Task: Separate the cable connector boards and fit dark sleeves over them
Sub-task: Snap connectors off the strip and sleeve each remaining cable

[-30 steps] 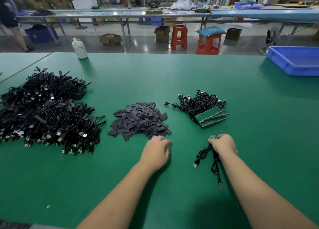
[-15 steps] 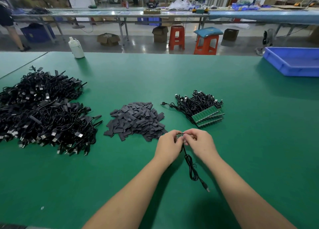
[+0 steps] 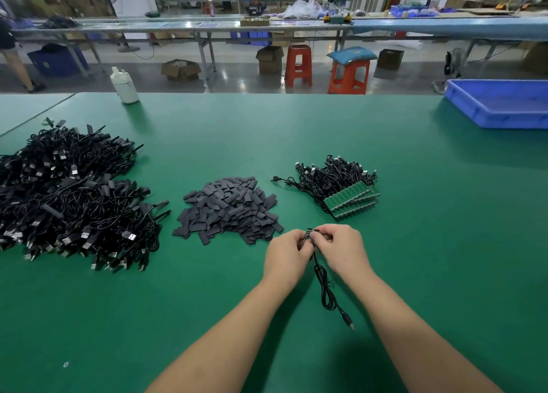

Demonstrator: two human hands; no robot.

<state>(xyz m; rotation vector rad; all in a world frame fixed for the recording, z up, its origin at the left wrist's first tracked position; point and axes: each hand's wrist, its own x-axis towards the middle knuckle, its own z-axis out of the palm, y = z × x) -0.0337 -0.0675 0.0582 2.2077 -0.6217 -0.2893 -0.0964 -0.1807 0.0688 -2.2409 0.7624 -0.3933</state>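
Observation:
Both hands meet at the table's middle front. My left hand (image 3: 286, 253) and my right hand (image 3: 341, 248) pinch a small green connector board (image 3: 308, 235) between their fingertips. Its black cable (image 3: 326, 289) hangs down onto the green mat and ends in a plug near my right forearm. A dark sleeve may be between the fingers, but I cannot tell. A pile of dark grey sleeves (image 3: 231, 208) lies just left of the hands. Behind them sits a bundle of cables with joined green boards (image 3: 350, 200).
A big heap of black cables (image 3: 68, 203) covers the left of the green table (image 3: 415, 244). A white bottle (image 3: 124, 85) stands at the far edge, a blue tray (image 3: 501, 105) at the far right. Benches, stools and boxes lie beyond.
My right hand carried the board and cable left from the table's right. My left hand left the sleeve pile and met it; now both pinch the board.

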